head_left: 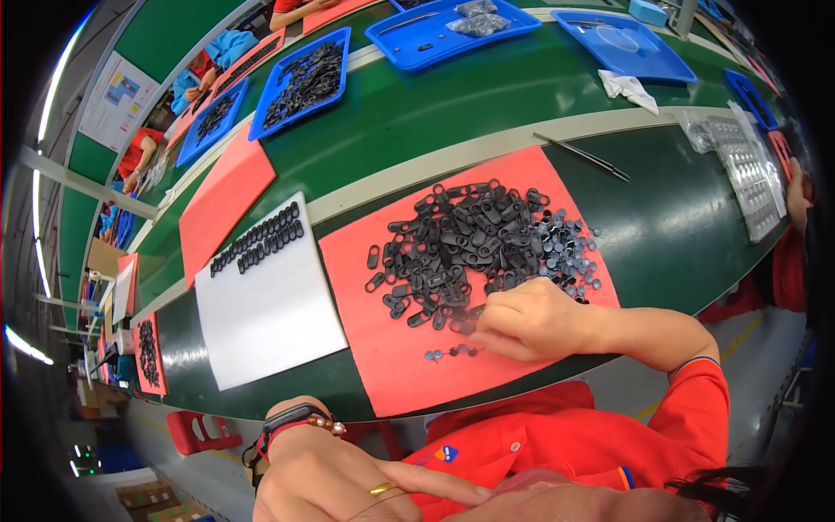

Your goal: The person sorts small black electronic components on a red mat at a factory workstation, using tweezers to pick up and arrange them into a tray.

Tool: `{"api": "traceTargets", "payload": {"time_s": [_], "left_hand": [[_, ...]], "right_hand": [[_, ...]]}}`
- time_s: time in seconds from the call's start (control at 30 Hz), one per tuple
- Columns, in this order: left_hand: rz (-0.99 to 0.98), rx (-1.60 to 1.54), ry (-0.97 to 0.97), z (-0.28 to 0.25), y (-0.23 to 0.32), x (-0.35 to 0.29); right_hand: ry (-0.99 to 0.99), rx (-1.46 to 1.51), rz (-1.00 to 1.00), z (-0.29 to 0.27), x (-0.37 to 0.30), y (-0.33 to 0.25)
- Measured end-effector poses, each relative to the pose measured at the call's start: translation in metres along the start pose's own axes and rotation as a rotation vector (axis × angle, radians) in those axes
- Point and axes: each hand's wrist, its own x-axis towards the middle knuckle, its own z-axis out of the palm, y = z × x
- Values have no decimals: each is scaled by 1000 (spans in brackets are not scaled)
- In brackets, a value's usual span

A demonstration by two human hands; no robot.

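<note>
Over the front of a pink mat (391, 383), my right hand (531, 322) is closed, thumb and fingertips pinched together and pointing down; what lies between them is hidden. A short line of small round discs (452, 351) lies just left of its fingers. Beyond it spreads a heap of small black oval pieces (474, 230), each with a hole, beside a cluster of shiny grey and dark discs (570, 252). My left hand (348, 478), wearing a ring and a wristwatch, is raised close at the lower edge, index finger stretched out. Nothing shows in it; its other fingers are partly hidden.
A white board (265, 322) at left bears two rows of black pieces. Tweezers (583, 157) lie behind the mat. Blue trays (452, 30) stand across the bench. At right are a clear blister sheet (746, 178) and another person's hand (798, 196).
</note>
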Motion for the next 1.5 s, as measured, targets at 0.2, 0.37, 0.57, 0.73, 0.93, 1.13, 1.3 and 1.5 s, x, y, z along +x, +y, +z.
{"api": "traceTargets", "payload": {"time_s": [0.2,0.37,0.57,0.73,0.93,1.13,1.3,1.5], "left_hand": [[22,-24,110,3,-4,4],[60,-51,19,-8,-12,3],[75,23,106,9,-10,5],[142,54,-19,-9,-16,11],[39,-44,17,-9,-19,19],[-342,107,548,-28,-41,-17],[-659,672,906,-56,-88,-37],[-641,1155,694,-48,-106,-41]], "right_hand": [[-35,-35,-30,1,-1,1],[-74,-65,-8,0,-2,3],[-32,-137,-20,-6,1,8],[32,-215,54,-15,2,17],[7,-261,136,-30,9,24],[-120,-220,173,-36,8,23],[-187,-159,181,-25,4,16],[-225,-106,154,-20,2,10]]}}
